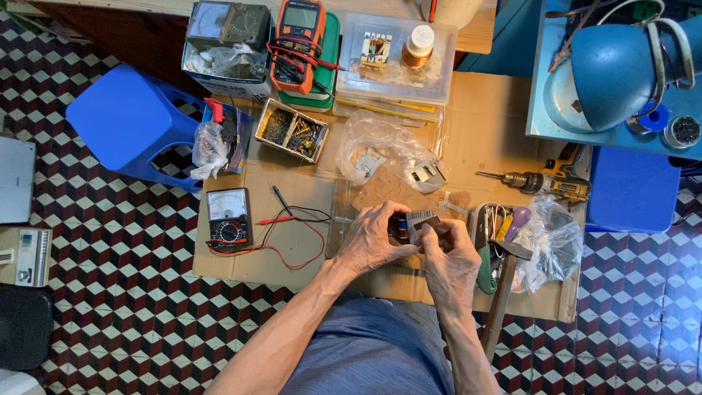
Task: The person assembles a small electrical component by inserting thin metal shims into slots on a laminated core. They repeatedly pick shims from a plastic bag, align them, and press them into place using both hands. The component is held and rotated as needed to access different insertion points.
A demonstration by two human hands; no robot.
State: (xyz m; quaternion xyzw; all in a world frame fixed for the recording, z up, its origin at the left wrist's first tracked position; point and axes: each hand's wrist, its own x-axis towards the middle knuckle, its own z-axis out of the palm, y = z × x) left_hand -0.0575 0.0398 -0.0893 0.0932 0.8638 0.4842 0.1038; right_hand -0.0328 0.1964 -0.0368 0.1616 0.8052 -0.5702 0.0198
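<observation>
Both my hands meet over a sheet of cardboard (292, 256) on the patterned floor. My left hand (373, 238) grips a small transformer core (408, 225), a dark block with a stack of grey metal plates on top. My right hand (447, 256) pinches the grey plates at the block's right end. An analog multimeter (228, 216) with red and black leads lies to the left of my hands. A hammer (504, 281) lies just right of my right hand.
A cordless drill (545, 181) and an open tin of tools with a plastic bag (552, 238) lie to the right. Clear bags of parts (387, 157), a small parts box (292, 130), meters and plastic boxes sit farther away. A blue stool (131, 121) stands left, a blue lamp (621, 69) right.
</observation>
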